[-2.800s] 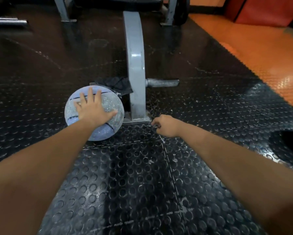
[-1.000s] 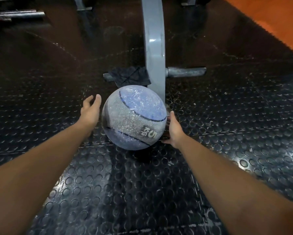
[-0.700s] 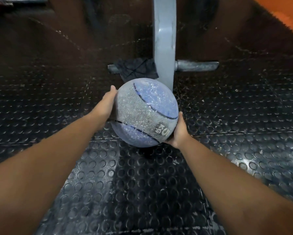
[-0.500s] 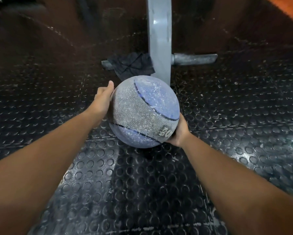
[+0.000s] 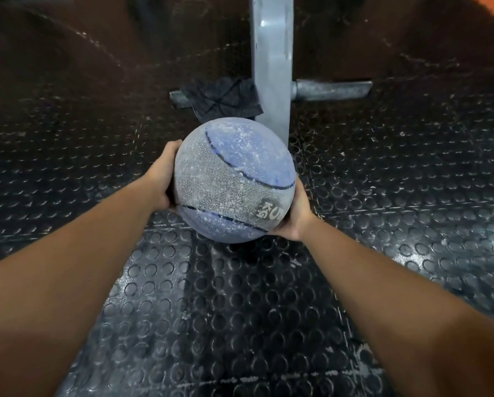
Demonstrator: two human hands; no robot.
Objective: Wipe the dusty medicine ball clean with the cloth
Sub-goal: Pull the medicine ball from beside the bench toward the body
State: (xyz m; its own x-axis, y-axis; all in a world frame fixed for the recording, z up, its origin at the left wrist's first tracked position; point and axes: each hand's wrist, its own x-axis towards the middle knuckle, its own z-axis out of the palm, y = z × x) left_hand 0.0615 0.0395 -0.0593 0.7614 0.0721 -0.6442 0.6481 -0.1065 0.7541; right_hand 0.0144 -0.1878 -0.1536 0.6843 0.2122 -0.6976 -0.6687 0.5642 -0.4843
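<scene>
Ball-fetching step here: left hand (image 5: 162, 179) and right hand (image 5: 295, 217) grip the dusty medicine ball (image 5: 234, 184) from either side, apparently just above the rubber floor (image 5: 240, 325). No wiping yet. Next I'd free one hand for the cloth (image 5: 225, 98) draped on the bar (image 5: 331, 89) behind.

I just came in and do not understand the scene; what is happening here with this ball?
A person holds the dusty medicine ball between both hands, left hand on its left side, right hand under its right side. The dark cloth hangs on the grey peg behind the ball, untouched. Wiping has not begun.
</scene>
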